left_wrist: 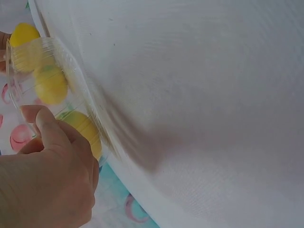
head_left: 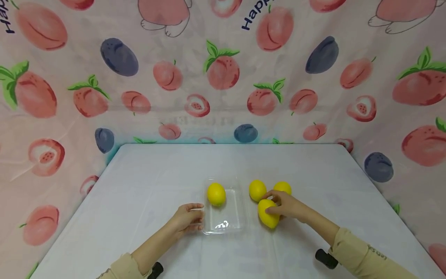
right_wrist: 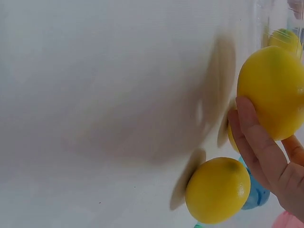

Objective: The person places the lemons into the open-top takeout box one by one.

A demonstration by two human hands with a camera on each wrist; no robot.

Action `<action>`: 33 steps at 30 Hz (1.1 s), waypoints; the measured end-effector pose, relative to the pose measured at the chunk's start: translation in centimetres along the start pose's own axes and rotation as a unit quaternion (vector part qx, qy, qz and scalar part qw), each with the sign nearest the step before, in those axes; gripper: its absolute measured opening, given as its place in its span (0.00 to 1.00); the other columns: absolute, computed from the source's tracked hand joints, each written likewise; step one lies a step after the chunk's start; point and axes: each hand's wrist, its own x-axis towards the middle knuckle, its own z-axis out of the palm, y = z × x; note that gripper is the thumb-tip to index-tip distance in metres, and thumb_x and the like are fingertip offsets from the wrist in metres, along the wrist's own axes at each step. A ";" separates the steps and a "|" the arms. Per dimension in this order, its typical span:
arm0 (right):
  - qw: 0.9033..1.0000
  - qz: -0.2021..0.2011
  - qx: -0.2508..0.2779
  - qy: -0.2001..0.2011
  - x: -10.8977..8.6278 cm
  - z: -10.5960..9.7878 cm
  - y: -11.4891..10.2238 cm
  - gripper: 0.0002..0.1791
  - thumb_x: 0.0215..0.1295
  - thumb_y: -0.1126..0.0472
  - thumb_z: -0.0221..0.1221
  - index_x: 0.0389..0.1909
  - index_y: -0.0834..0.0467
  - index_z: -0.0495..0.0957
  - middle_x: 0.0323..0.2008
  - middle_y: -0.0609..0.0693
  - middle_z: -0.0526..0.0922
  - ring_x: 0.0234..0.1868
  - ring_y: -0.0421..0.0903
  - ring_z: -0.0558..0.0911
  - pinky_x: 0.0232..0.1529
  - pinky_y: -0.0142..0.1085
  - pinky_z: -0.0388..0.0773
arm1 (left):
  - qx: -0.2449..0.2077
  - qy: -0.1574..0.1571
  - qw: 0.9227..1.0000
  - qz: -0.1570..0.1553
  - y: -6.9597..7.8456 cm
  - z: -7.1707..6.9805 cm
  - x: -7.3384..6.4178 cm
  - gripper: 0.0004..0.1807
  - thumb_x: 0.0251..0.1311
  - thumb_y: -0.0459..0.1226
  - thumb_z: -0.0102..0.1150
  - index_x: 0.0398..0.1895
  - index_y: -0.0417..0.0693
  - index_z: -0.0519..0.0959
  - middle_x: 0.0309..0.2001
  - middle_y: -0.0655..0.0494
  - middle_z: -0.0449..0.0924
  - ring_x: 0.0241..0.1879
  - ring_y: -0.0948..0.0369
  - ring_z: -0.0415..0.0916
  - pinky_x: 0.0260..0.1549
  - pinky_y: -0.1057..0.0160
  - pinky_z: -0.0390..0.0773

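"Beige sleeve, lower left of the frame. Its left hand reaches inward, fingertips at the left edge of a clear plastic tray."

"Clamped on it?"

"I cannot tell whether they pinch or merely touch. The tray sits on a white surface, lower middle of the frame, one yellow lemon in its upper left part."

"And rightward?"

"An upper loose lemon; just below it, the held lemon, gripped between thumb and fingers of the right hand. A partly hidden lemon shows behind that hand."

"How does the held one lie to the tray?"

"Right of it, slightly apart, long axis mostly up-and-down the frame, pointed end toward the bottom. The right hand has it; the left is across the tray, whose bare floor lies leftward of the gripping fingers."
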 end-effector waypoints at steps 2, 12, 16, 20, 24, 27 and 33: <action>1.000 0.002 0.000 0.002 0.0 -0.1 0.0 0.24 0.59 0.60 0.62 0.55 0.62 0.69 0.49 0.65 0.72 0.37 0.48 0.75 0.35 0.42 0.84 | 0.000 0.004 1.000 -0.001 0.0 0.0 0.0 0.20 0.60 0.27 0.51 0.57 0.31 0.66 0.30 0.53 0.72 0.25 0.64 0.70 0.21 0.72 0.80; 1.000 0.008 0.004 0.013 0.4 -0.4 -0.2 0.24 0.58 0.60 0.62 0.56 0.60 0.70 0.53 0.67 0.71 0.39 0.48 0.76 0.35 0.40 0.84 | -0.003 0.016 1.000 -0.003 0.0 0.2 0.3 0.20 0.58 0.26 0.53 0.54 0.31 0.69 0.29 0.53 0.72 0.24 0.64 0.70 0.19 0.71 0.80; 1.000 0.014 0.005 0.017 0.5 -0.5 -0.3 0.25 0.58 0.60 0.62 0.56 0.60 0.69 0.54 0.67 0.70 0.41 0.50 0.76 0.36 0.39 0.84 | -0.001 0.012 1.000 -0.003 0.0 0.1 0.3 0.20 0.57 0.26 0.54 0.54 0.31 0.68 0.29 0.53 0.73 0.24 0.64 0.70 0.20 0.72 0.80; 1.000 0.012 0.002 0.020 0.6 -0.5 -0.3 0.25 0.59 0.59 0.62 0.56 0.60 0.69 0.54 0.67 0.70 0.43 0.50 0.76 0.36 0.39 0.85 | -0.001 0.011 1.000 -0.002 0.1 0.1 0.1 0.20 0.58 0.27 0.55 0.54 0.32 0.68 0.29 0.54 0.74 0.24 0.64 0.70 0.20 0.72 0.80; 1.000 0.009 0.003 0.023 0.7 -0.7 -0.5 0.25 0.59 0.59 0.62 0.56 0.60 0.69 0.54 0.66 0.70 0.42 0.50 0.76 0.38 0.41 0.85 | 0.001 0.013 1.000 -0.002 0.3 0.0 0.0 0.20 0.58 0.27 0.56 0.55 0.33 0.68 0.30 0.54 0.76 0.25 0.64 0.71 0.21 0.71 0.81; 1.000 0.003 0.007 0.026 0.8 -0.7 -0.8 0.24 0.59 0.59 0.61 0.56 0.59 0.69 0.54 0.65 0.71 0.42 0.50 0.76 0.39 0.42 0.85 | 0.002 0.017 1.000 -0.004 0.4 0.0 0.0 0.21 0.58 0.28 0.57 0.55 0.33 0.69 0.31 0.54 0.76 0.25 0.64 0.72 0.21 0.71 0.81; 1.000 -0.008 0.014 0.023 1.1 -0.8 -1.4 0.24 0.60 0.59 0.61 0.56 0.60 0.69 0.53 0.66 0.72 0.42 0.50 0.77 0.37 0.40 0.85 | 0.002 0.022 1.000 -0.005 0.3 0.0 0.1 0.20 0.59 0.27 0.56 0.55 0.33 0.69 0.32 0.53 0.76 0.26 0.64 0.72 0.22 0.70 0.81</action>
